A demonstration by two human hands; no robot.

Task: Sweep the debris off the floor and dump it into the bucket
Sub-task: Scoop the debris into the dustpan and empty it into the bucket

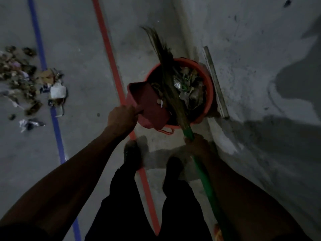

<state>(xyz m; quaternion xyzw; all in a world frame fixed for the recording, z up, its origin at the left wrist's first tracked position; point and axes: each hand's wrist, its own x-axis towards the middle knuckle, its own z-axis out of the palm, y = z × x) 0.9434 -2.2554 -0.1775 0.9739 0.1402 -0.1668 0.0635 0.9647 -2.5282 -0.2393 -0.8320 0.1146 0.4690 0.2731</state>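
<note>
An orange-red bucket (pixel 209 94) stands on the floor by the wall, holding scraps and wrappers. My left hand (pixel 122 116) grips the handle of a pink-red dustpan (pixel 149 103), which is tilted over the bucket's near left rim with a few bits at its lip. My right hand (pixel 197 144) grips the green handle of a grass broom (pixel 166 80). The broom's brown bristles lie across the bucket's mouth and stick out past its far rim. A pile of debris (pixel 31 82) lies on the floor at the left.
A blue stripe (pixel 56 122) and a red stripe (pixel 111 54) run along the grey floor. A grey slat (pixel 215 82) leans at the foot of the wall behind the bucket. My feet (pixel 132 153) stand just short of the bucket.
</note>
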